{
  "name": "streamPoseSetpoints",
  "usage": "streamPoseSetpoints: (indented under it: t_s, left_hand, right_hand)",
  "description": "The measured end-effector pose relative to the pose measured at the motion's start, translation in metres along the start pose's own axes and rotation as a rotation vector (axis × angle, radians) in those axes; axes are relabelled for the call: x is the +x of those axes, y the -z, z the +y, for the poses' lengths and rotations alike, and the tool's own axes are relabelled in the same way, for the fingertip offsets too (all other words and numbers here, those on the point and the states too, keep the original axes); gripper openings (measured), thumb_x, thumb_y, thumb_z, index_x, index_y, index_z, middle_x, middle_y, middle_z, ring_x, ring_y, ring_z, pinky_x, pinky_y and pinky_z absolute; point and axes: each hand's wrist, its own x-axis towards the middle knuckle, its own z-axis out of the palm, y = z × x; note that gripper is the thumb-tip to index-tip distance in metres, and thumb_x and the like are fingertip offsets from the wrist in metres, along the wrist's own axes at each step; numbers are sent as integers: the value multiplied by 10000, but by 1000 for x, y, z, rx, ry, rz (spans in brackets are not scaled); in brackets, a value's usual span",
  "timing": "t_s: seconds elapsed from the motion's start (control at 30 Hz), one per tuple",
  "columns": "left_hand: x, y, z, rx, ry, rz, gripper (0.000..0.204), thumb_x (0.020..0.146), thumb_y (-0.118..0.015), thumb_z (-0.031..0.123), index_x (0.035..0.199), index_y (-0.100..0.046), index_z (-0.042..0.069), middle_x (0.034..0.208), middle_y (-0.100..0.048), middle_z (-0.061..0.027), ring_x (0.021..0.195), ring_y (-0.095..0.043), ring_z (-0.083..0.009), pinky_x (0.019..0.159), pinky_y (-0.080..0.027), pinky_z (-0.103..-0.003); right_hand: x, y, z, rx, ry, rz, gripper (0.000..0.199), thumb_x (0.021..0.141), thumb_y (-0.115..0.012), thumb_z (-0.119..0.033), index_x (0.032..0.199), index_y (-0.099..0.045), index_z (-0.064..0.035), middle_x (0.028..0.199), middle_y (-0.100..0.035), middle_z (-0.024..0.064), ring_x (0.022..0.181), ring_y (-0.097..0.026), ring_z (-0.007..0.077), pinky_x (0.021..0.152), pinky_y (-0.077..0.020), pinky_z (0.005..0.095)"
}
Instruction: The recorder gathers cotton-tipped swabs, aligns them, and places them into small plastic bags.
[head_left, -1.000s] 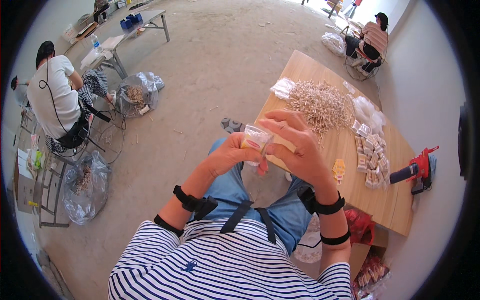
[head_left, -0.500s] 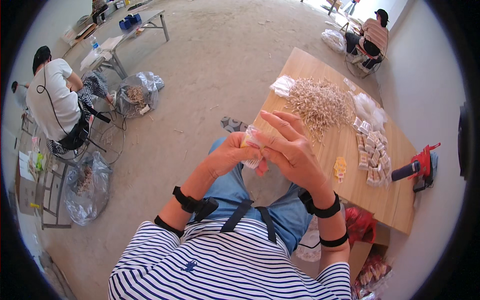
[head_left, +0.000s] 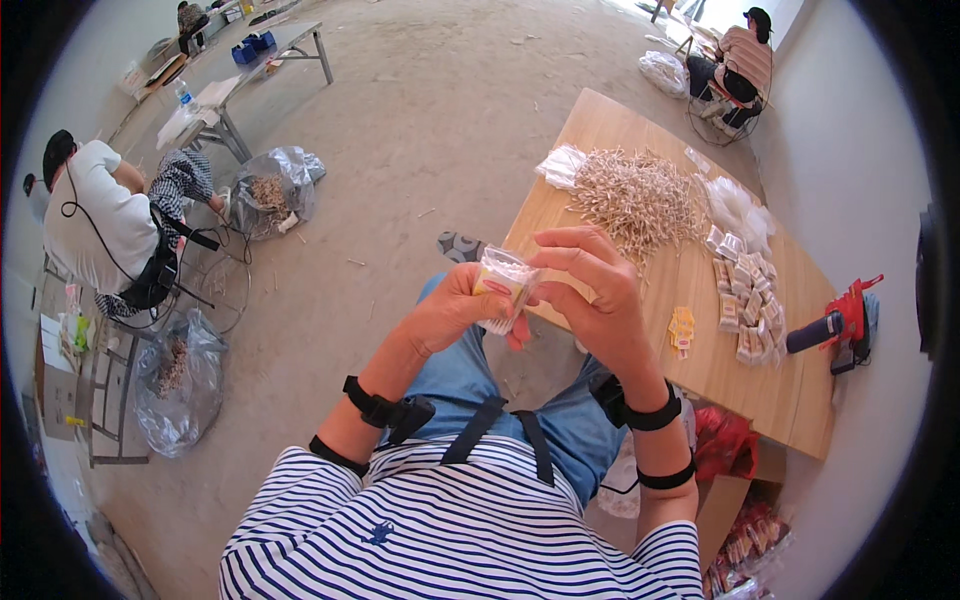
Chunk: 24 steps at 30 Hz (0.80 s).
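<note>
A small clear plastic bag of cotton swabs (head_left: 505,278) with a yellow label is up in front of me, above my lap. My left hand (head_left: 455,300) is closed round its left side, thumb across the front. White swab tips crowd the bag's upper end. My right hand (head_left: 592,285) comes in from the right, with thumb and forefinger at the plastic edge of the bag's upper right corner and the other fingers curved above. A heap of loose cotton swabs (head_left: 635,200) lies on the wooden table (head_left: 620,335) to the right.
Filled swab packets (head_left: 748,305) lie at the table's right, beside empty clear bags (head_left: 738,212). Yellow cards (head_left: 681,332) lie nearer me. A dark cylinder (head_left: 815,332) and red item (head_left: 853,310) stand at the far right edge. Co-workers (head_left: 100,215) sit left and far right.
My right fingers have drawn back slightly from across the bag's front to its upper right corner, uncovering the label and swab tips. My left hand keeps its hold.
</note>
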Motion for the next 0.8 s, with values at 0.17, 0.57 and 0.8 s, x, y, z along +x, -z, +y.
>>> streamPoseSetpoints:
  t_s: [0.17,0.57,0.8]
  left_hand:
    - [1,1,-2,13,-8,-2,357,863,-744,270,1077,-653,0,837,-713,-134,725,-713,-216,656,-596,-358]
    - [0,-7,4,-15,21,8,220,899,-697,153,1045,-663,-8,840,-716,-121,730,-707,-178,714,-588,-321]
    - [-1,-10,7,100,80,9,235,864,-698,107,1065,-668,-12,847,-717,-113,747,-707,-183,705,-582,-323]
  right_hand:
    - [-5,-2,5,-35,31,-10,204,715,-696,17,916,-702,-18,1018,-683,131,930,-623,306,811,-489,385]
    - [-3,-3,3,25,-29,36,103,723,-694,26,811,-657,-12,941,-674,114,852,-617,282,769,-479,360]
    - [-6,-1,3,148,-127,29,110,738,-673,28,830,-621,0,887,-645,114,844,-624,251,746,-491,328]
